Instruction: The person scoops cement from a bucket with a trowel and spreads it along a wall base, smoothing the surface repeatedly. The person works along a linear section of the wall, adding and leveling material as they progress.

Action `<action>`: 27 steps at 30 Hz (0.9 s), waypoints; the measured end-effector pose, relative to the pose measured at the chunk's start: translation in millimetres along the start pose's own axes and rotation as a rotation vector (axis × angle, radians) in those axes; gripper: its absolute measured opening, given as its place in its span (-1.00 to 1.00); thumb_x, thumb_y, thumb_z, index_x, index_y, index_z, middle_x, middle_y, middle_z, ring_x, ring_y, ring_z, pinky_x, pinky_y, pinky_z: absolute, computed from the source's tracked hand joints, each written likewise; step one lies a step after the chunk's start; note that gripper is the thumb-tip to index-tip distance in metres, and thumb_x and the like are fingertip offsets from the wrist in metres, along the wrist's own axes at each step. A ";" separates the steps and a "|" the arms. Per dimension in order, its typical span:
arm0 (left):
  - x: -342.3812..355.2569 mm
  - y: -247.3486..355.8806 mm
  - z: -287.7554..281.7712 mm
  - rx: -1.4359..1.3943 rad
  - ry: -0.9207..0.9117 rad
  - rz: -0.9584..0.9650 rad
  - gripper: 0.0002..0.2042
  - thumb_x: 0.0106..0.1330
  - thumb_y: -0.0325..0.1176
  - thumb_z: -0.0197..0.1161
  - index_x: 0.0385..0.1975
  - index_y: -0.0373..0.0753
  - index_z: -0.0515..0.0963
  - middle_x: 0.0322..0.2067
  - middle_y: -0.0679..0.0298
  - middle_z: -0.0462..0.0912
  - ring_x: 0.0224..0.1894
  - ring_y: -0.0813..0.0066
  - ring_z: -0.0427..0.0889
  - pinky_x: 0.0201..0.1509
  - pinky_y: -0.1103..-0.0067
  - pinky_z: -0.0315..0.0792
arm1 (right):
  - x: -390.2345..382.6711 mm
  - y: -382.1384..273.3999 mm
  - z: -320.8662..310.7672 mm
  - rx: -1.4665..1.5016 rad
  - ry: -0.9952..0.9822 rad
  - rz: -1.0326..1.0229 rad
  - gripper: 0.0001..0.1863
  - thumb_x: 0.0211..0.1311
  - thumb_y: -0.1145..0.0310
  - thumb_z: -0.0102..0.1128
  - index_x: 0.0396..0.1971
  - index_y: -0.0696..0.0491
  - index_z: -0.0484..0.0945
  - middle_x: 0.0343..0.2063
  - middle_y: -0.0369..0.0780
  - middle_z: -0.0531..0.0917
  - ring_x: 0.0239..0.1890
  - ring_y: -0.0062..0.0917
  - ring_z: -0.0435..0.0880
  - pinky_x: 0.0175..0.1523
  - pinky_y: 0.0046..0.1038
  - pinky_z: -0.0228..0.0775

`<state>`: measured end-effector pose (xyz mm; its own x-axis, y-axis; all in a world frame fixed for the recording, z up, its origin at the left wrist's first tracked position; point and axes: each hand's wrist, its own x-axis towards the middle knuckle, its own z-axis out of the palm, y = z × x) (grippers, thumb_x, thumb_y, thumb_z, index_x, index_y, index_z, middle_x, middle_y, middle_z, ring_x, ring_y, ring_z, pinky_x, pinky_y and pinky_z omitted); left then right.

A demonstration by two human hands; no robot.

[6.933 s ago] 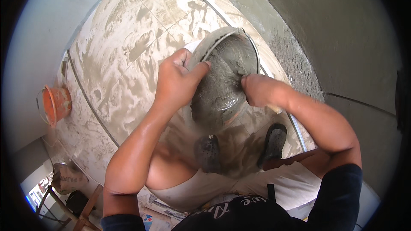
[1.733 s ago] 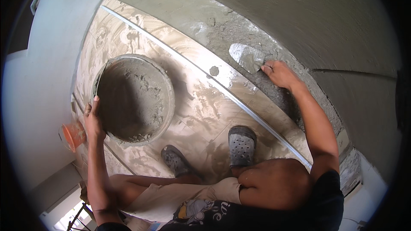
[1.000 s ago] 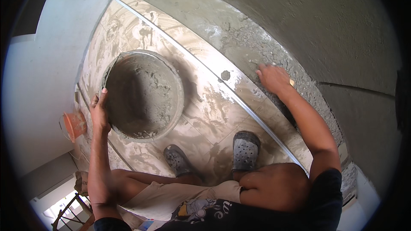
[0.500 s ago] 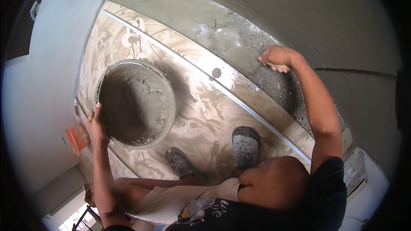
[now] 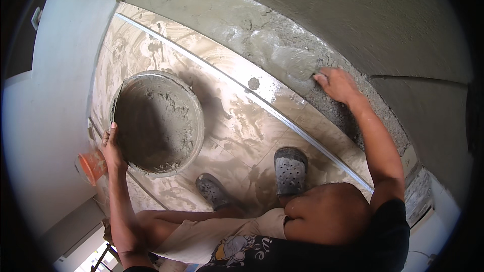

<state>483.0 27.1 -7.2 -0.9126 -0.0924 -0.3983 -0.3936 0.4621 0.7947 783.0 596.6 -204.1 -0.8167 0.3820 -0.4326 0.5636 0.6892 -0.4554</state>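
My left hand [image 5: 112, 143] grips the left rim of a large round mortar bucket [image 5: 189, 121], smeared inside with grey cement and resting on the floor. My right hand [image 5: 337, 84] is closed on a trowel, its handle mostly hidden by my fingers and its blade [image 5: 298, 63] coated in wet grey mortar, against the mortar strip [image 5: 252, 25] at the foot of the plastered wall. That strip is smoother toward the far end and rough and crumbly near my hand. A long metal straightedge [image 5: 201, 65] lies on the smeared tiles between bucket and strip, beside a small blob of mortar [image 5: 253, 83].
An orange pail [image 5: 92, 166] sits behind my left hand by the white wall [image 5: 58, 121]. My feet, in grey clogs [image 5: 290, 168], are on the tiled floor [image 5: 242, 146]. The grey plastered wall [image 5: 383, 20] rises along the right, with a groove in it.
Earlier both hands held the bucket up, tilted; now it rests on the floor. My right hand has since moved the trowel back and forth over the strip's mortar.
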 end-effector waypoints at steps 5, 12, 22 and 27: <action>7.2 -6.6 -8.0 0.018 0.037 0.003 -0.25 0.50 -0.03 0.33 0.43 -0.54 0.28 0.40 -0.08 0.43 0.46 0.20 0.38 0.52 0.39 0.24 | 31.3 -37.7 16.4 -0.018 -0.140 -0.098 -0.62 0.50 0.09 0.12 -0.07 0.10 0.69 -0.11 0.05 0.76 0.03 -0.01 0.72 0.16 0.00 0.52; 9.0 -7.0 -7.1 -0.002 0.008 0.018 -0.18 0.48 -0.01 0.34 0.46 -0.59 0.21 0.44 -0.12 0.37 0.49 0.15 0.35 0.55 0.36 0.20 | 78.4 -74.5 10.3 -0.076 -0.078 -0.006 -0.57 0.52 0.08 0.07 -0.02 0.17 0.66 -0.08 0.04 0.76 0.05 -0.02 0.72 0.18 -0.01 0.53; 6.8 -5.5 -1.0 0.104 0.158 0.063 -0.27 0.49 -0.01 0.33 0.38 -0.54 0.33 0.31 -0.07 0.52 0.34 0.21 0.52 0.45 0.36 0.36 | -23.3 -99.0 -5.3 -0.057 -0.256 -0.165 -0.67 0.45 0.21 0.16 -0.10 0.18 0.70 -0.14 0.08 0.77 -0.01 0.01 0.75 0.16 0.02 0.56; -8.8 8.2 13.0 0.041 0.085 0.031 -0.33 0.48 -0.02 0.34 0.33 -0.49 0.39 0.27 -0.02 0.56 0.29 0.24 0.55 0.42 0.37 0.39 | 8.2 -104.9 3.4 -0.114 -0.207 -0.049 -0.67 0.50 0.22 0.08 -0.14 0.17 0.71 -0.19 0.09 0.77 -0.05 0.01 0.77 0.13 0.01 0.57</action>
<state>489.2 43.1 -3.1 -0.9312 -0.1512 -0.3316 -0.3613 0.5013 0.7862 717.6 525.3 -162.6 -0.7933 0.2204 -0.5676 0.4968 0.7732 -0.3941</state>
